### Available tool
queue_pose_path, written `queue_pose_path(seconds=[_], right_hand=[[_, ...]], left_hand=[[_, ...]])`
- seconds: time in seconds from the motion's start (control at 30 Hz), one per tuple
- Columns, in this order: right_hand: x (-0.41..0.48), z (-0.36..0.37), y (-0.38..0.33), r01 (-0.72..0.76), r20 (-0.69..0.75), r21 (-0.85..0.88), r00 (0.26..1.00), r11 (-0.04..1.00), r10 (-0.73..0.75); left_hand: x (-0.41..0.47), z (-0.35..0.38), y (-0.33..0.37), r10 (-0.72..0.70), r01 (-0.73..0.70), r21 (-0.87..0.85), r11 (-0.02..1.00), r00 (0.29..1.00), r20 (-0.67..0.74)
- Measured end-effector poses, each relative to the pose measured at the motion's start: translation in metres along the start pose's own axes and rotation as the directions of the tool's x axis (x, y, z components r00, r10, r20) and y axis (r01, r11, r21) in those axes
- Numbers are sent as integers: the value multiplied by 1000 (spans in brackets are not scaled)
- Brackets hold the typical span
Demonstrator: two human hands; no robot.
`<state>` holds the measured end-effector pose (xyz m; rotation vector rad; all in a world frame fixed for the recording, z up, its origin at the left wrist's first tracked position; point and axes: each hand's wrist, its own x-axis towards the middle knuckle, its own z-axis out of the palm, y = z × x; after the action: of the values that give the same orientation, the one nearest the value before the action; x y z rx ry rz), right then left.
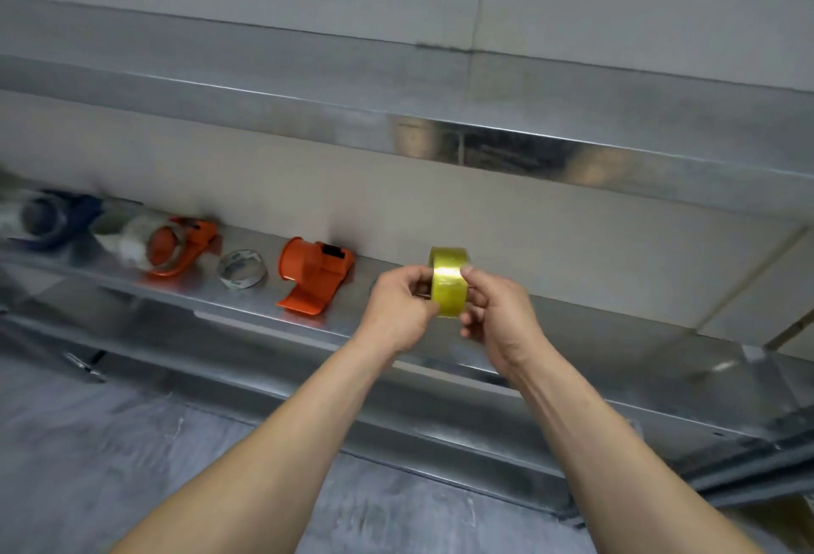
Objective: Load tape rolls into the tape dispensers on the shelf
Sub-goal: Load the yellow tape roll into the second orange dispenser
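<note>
Yellow tape roll (449,289), mid frame: light, stiff, probably slippery. Pinched at its sides by left hand (396,311) and right hand (497,320). Best gripped by the rims.

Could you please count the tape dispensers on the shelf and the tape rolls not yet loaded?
Dispensers: 3 (blue dispenser, loaded orange dispenser, empty orange dispenser)
Loose rolls: 2 (white roll, yellow roll in left hand and right hand)
Total: 5
</note>
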<state>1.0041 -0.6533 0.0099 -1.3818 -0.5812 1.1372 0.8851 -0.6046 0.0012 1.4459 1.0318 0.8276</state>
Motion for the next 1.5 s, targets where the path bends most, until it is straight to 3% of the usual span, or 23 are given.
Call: queue_pose_path(seconds=[0.2,0.43,0.8,1.2,1.5], right_hand=[[2,78,15,-15,-46,12,999,1000,16],[27,124,16,-25,-181,29,983,999,30],[88,145,29,-43,-241,-80,970,996,22],[104,169,37,-147,-304,-189,949,971,84],[90,196,67,-125,-512,-44,855,991,85]], left_hand=[[-2,-77,-9,25,-23,40,999,998,-60],[12,-140,-19,-87,70,-59,996,921,-380],[59,-183,-20,-123,137,-8,990,862,-493],[103,-201,-50,-197,243,55,969,884,-423],[123,-225,-78,-203,246,182,952,953,-226]])
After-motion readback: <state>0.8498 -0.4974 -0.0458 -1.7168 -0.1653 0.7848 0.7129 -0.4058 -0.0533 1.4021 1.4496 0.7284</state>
